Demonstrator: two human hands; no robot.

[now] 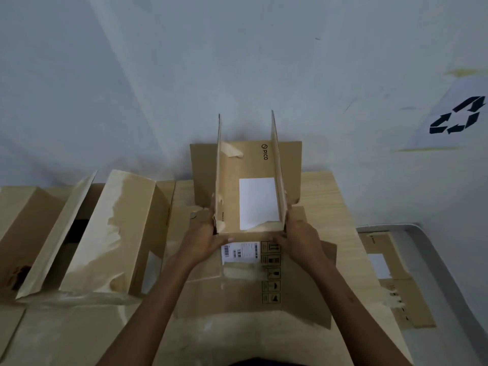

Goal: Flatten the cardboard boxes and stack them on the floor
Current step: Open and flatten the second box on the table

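Note:
A brown cardboard box (248, 165), opened out, lies in the middle of a wooden table (327, 202). Its two side panels stand upright and a white label shows on the panel between them. My left hand (211, 233) grips the near end of the left upright panel. My right hand (298, 233) grips the near end of the right upright panel. The box's near panel, with a barcode label and handling symbols, lies flat under my wrists. A flattened box (390, 281) rests lower down at the right.
Two unflattened boxes stand at the left, one with raised flaps (116, 233) and another at the edge (23, 220). A grey-rimmed surface (427, 233) borders the right. A recycling sign (456, 114) hangs on the white wall.

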